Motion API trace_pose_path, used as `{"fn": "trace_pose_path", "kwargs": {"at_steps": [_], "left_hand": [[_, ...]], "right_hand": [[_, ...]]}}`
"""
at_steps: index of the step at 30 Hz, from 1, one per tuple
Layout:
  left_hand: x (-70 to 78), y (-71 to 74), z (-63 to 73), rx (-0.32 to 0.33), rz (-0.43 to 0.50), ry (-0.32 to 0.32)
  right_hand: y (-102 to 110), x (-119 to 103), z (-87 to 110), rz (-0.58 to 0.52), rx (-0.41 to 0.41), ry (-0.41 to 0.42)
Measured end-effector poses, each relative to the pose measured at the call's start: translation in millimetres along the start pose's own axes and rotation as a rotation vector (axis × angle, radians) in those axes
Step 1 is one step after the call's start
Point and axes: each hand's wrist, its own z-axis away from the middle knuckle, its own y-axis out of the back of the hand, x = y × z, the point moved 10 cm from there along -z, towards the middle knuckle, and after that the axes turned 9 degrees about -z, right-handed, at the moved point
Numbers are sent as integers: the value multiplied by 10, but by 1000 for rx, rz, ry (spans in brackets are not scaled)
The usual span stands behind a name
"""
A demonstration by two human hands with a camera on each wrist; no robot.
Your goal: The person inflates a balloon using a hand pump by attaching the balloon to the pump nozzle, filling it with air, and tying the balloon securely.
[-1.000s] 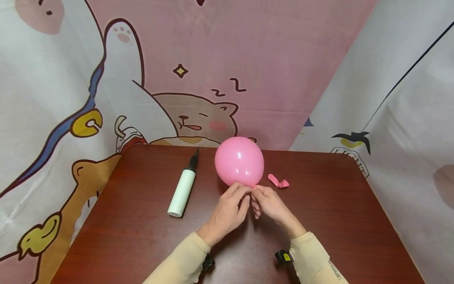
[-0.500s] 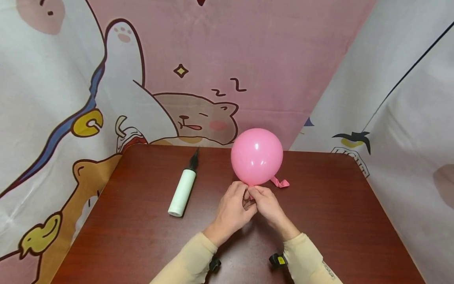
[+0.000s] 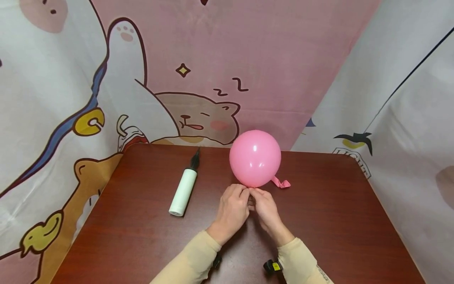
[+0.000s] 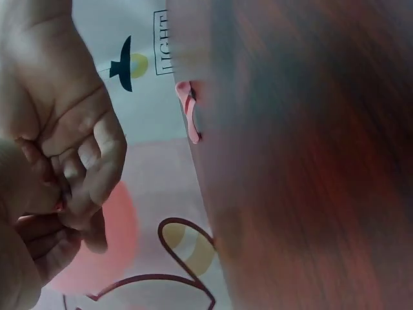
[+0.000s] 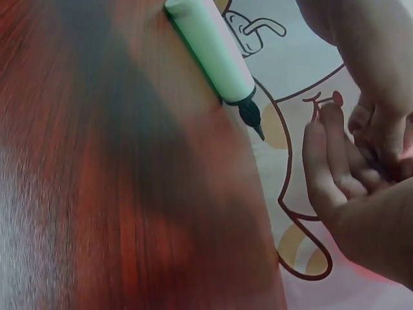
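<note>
An inflated pink balloon [image 3: 255, 157] stands at the far side of the table, its neck end toward me. My left hand [image 3: 232, 211] and right hand [image 3: 267, 211] meet at that neck, fingertips pinching it from both sides. Most of the neck is hidden behind the fingers. In the left wrist view a speck of the pink neck shows between the curled fingers, with the balloon [image 4: 119, 239] behind them. The right wrist view has both hands bunched together, the right hand [image 5: 361, 200] with some fingers extended.
A pale green hand pump [image 3: 183, 192] with a black nozzle lies left of the hands. Right of the balloon lies a limp, uninflated pink balloon [image 3: 281, 183], partly covered in the head view. Behind the brown table [image 3: 330, 213] hangs a printed cartoon cloth [image 3: 283, 59].
The balloon has swung right and now overlaps the limp one. Both hands have drawn closer together at its neck, the right wrist shifting left. Over the last half second the balloon dropped slightly.
</note>
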Motion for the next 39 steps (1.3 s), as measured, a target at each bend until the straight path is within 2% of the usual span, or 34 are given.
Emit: {"fn": "trace_pose_path", "kwargs": {"at_steps": [4, 8, 12, 16, 20, 24, 27, 34, 39], "left_hand": [[56, 62, -36, 87, -65, -59], [67, 105, -66, 125, -95, -66], [50, 129, -74, 128, -137, -52], [8, 137, -79, 104, -183, -29], [-27, 144, -71, 79, -185, -5], [-70, 141, -47, 31, -148, 30], [-116, 140, -30, -27, -116, 61], [-255, 180, -35, -135, -4, 112], [-459, 63, -16, -308, 156, 215]], "right_hand": [[-35, -21, 20, -60, 31, 4], [-114, -34, 33, -166, 3, -20], [-189, -48, 23, -261, -39, -26], [-247, -65, 4, -300, -63, -24], [-277, -151, -23, -400, -96, -2], [-239, -262, -62, -543, -129, 14], [-198, -316, -78, -591, -162, 0], [-97, -380, -62, -539, -208, -28], [-53, -437, -51, -529, -218, -35]]}}
